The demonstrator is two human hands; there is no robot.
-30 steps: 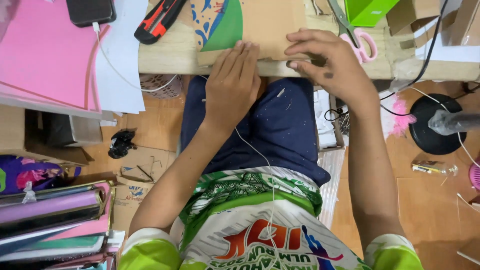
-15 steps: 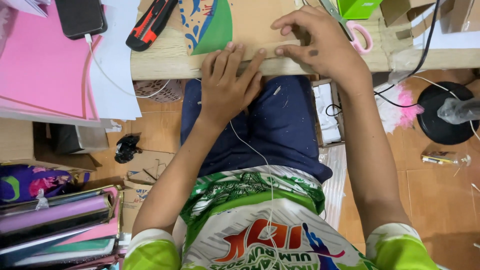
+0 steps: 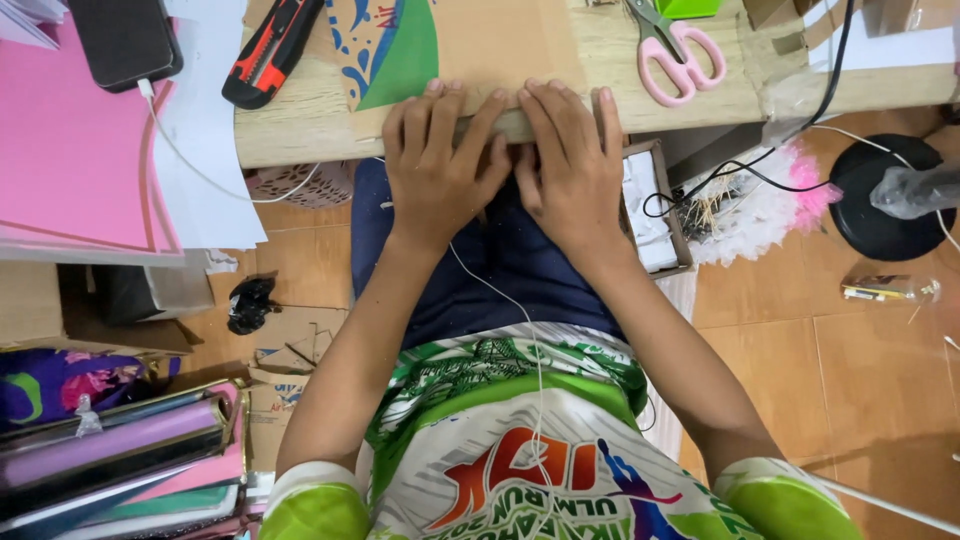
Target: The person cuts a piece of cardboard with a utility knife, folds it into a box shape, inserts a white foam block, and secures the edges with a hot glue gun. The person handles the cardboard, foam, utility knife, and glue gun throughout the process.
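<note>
Left hand (image 3: 437, 165) and right hand (image 3: 572, 160): side by side, fingers flat and spread, each grip pressing down on the cardboard sheet (image 3: 500, 50) at the near edge of the wooden table (image 3: 300, 125), pinching nothing. Pink-handled scissors (image 3: 675, 55) lie right of the sheet; red-and-black utility knife (image 3: 270, 50) lies left.

The cardboard sheet (image 3: 500, 45) is plain brown, with a green wedge and blue swirls on cream at its left end. The scissors (image 3: 672, 52) have pink handles. The utility knife (image 3: 272, 50) is black and red. The tabletop (image 3: 300, 125) is pale wood grain. The phone (image 3: 125, 40) is black, its cable (image 3: 190, 160) white, beside pink paper (image 3: 70, 150). The shorts (image 3: 500, 260) are navy.
</note>
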